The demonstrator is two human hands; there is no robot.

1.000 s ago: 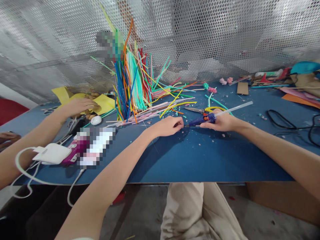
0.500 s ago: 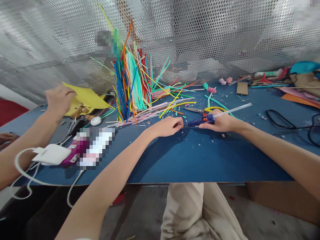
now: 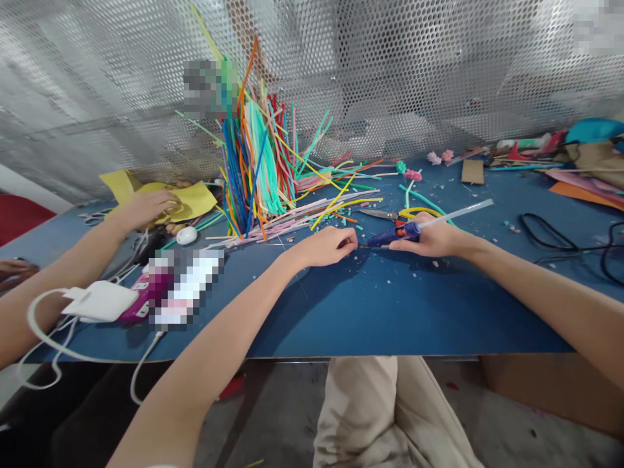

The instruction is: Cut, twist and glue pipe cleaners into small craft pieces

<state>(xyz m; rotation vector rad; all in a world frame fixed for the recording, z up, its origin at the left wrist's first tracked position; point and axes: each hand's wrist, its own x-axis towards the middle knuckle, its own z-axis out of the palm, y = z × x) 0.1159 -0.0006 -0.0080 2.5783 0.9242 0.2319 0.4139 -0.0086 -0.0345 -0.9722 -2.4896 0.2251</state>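
- The table (image 3: 390,312) is covered in a matt blue, felt-like sheet.
- The glue gun (image 3: 396,235) is of glossy blue plastic; a translucent, smooth glue stick (image 3: 458,212) is set in its rear.
- The pipe cleaners (image 3: 263,175) are seen as fuzzy and matt.
- The back wall (image 3: 439,78) is of perforated metal with a dull sheen.
- The yellow sheet (image 3: 199,198) at the left edge looks like matt paper.
- The charger (image 3: 100,300) is of smooth white plastic.

Right hand (image 3: 433,239): closed round blue glue gun (image 3: 396,234), clear glue stick (image 3: 458,212) projecting behind it. Left hand (image 3: 325,246): fingertips pinched at gun nozzle, held item too small to tell. Scissors (image 3: 397,214), yellow handles: just beyond right hand. Pipe cleaner heap (image 3: 266,172): beyond left hand. Co-worker's hand (image 3: 146,208): far left, on yellow paper (image 3: 197,198). Black cable (image 3: 560,244): right of right hand. Blue table (image 3: 390,305) beneath.
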